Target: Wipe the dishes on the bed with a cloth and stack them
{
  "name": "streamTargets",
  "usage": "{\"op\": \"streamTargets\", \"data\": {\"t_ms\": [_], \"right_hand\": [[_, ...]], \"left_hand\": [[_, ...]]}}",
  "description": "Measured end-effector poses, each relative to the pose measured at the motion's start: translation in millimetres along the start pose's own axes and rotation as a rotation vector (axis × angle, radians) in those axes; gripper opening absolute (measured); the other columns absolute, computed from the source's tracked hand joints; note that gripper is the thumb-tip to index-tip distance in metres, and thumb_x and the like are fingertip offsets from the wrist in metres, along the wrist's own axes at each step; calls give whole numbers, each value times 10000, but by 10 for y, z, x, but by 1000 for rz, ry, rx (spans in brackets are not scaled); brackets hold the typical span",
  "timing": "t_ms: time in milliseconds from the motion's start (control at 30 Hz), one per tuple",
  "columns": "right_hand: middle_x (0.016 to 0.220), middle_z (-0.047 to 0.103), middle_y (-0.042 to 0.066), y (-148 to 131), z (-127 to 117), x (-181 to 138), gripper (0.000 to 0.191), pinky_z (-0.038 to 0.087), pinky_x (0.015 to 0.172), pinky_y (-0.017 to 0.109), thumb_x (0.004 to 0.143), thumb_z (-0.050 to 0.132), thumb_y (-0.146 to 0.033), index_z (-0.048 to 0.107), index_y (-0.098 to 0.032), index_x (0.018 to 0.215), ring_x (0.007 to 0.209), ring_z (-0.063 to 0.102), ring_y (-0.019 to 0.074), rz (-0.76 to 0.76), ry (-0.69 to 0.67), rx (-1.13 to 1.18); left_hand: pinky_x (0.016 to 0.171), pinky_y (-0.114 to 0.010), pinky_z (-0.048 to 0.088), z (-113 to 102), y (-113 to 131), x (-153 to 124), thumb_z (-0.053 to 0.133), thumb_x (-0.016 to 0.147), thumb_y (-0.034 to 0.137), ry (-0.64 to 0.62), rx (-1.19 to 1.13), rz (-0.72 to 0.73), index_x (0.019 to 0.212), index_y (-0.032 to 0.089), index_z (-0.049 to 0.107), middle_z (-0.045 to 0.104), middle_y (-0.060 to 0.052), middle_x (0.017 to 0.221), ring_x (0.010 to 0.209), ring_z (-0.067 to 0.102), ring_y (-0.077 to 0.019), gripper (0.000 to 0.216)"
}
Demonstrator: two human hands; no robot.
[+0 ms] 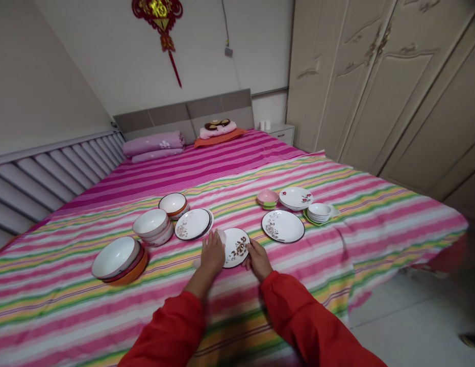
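Observation:
Both my hands rest on a white plate with a brown flower pattern [237,244] lying on the striped bedspread [336,244]. My left hand [212,253] lies over the plate's left edge, fingers together and pointing forward. At the plate's right edge, my right hand [257,258] curls its fingers around the rim. Both sleeves are red. Just left of the plate lies a stack of similar patterned plates [193,224], and a single larger patterned plate [283,226] lies to the right.
Stacked white bowls [153,227], a white and orange bowl [173,204] and large bowls [118,260] sit to the left. A pink bowl [267,198], floral plates [296,198] and small white dishes [320,212] lie on the right. Wardrobe doors [394,86] stand beyond the bed's right edge.

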State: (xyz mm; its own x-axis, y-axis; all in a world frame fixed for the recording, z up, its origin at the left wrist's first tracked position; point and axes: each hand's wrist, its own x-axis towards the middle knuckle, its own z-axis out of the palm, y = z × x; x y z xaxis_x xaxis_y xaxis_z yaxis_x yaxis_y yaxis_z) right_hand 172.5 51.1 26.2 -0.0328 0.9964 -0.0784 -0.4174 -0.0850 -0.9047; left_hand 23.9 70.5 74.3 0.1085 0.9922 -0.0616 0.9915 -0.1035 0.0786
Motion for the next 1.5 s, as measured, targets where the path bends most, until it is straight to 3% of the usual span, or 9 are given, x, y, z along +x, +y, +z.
{"op": "streamTargets", "data": {"t_ms": [133,267,500,733,933,1067,1167,1300,1500], "right_hand": [[436,575,-47,3,7,-15,514,314,259,173,731,589,-520,555,-133,1069,314,523,130,-1,22,6],[437,565,-57,5,17,-19,586,289,257,182,727,596,-537,559,-116,1133,273,454,104,5,43,19],[391,514,-83,45,-3,32,535,277,258,181,739,568,-558,563,-133,1064,246,399,89,5,36,31],[379,551,-48,45,-14,48,416,285,258,169,771,521,-542,529,-164,945,262,451,107,-1,-20,-11],[383,539,-57,48,-15,29,479,296,256,177,755,542,-537,524,-146,1030,282,484,126,0,-7,-12],[409,544,-56,58,-1,20,477,273,251,183,758,557,-516,547,-136,1046,281,472,120,-6,16,-2],[431,549,-57,51,7,9,493,271,254,192,757,560,-500,556,-127,1080,282,460,116,-3,39,9],[431,522,-78,43,1,14,445,276,260,197,761,559,-481,588,-135,1039,253,380,81,-2,56,3],[361,510,-72,56,-2,57,423,259,250,185,755,538,-542,551,-160,937,240,407,103,2,25,6]], "left_hand": [[1140,-492,189,154,-120,-410,311,895,162,15,-16,109,1366,23,422,323,-213,1485,1406,247,-307,504],[1146,-436,227,269,38,-611,250,947,294,-15,-199,347,1413,74,363,319,-171,1501,1406,266,-250,528],[1157,-448,170,80,481,-48,194,958,268,-99,-118,293,1456,69,260,231,-156,1537,1439,149,-231,540],[1153,-478,136,-57,291,273,212,950,241,-123,9,116,1451,26,253,156,-172,1549,1443,110,-273,546],[1142,-500,156,-24,-48,-110,240,941,220,-116,67,17,1441,26,283,210,-189,1531,1435,152,-290,538],[1134,-508,181,112,-97,-511,240,946,241,-75,-12,142,1443,73,304,284,-187,1509,1422,206,-287,529],[1142,-497,184,161,40,-627,207,961,289,-101,-120,276,1452,92,291,300,-168,1509,1426,204,-260,535],[1155,-467,177,109,335,-402,200,964,299,-126,-186,335,1443,104,305,306,-148,1512,1430,194,-222,528],[1161,-444,143,-13,484,147,191,956,276,-141,-67,208,1454,44,257,225,-158,1537,1441,140,-241,553]]}}
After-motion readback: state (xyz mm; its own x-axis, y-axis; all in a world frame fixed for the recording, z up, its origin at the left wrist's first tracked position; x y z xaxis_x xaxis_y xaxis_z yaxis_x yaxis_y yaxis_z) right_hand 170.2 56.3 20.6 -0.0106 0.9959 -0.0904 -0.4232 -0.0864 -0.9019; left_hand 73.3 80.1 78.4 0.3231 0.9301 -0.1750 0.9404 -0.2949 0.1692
